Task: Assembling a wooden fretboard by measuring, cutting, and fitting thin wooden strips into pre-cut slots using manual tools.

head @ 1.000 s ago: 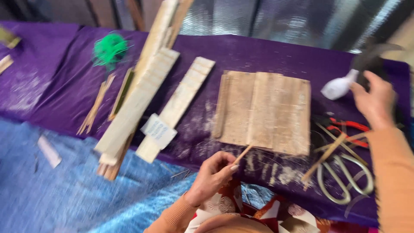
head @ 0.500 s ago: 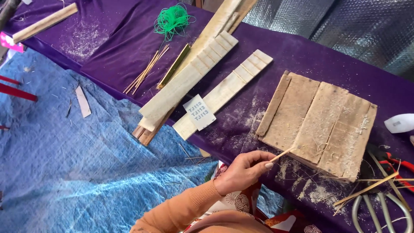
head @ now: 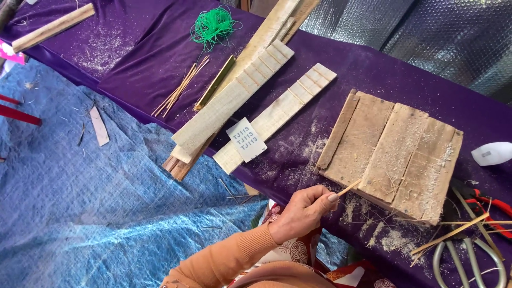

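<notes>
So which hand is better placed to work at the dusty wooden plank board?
Left, likely: the left hand pinches a thin wooden stick, its tip by the near edge of the dusty wooden plank board. Right hand out of view.

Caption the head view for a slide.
Left hand pinches a thin stick beside a dusty wooden board on purple cloth.

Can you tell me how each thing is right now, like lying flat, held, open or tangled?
left hand: pinching a thin stick
thin stick: held, tip by the board
wooden board: lying flat, dusty with sawdust
green cord: loose tangled bundle
notched slats: lying flat, one under a paper tag
scissors: lying flat
right hand: out of view
</notes>
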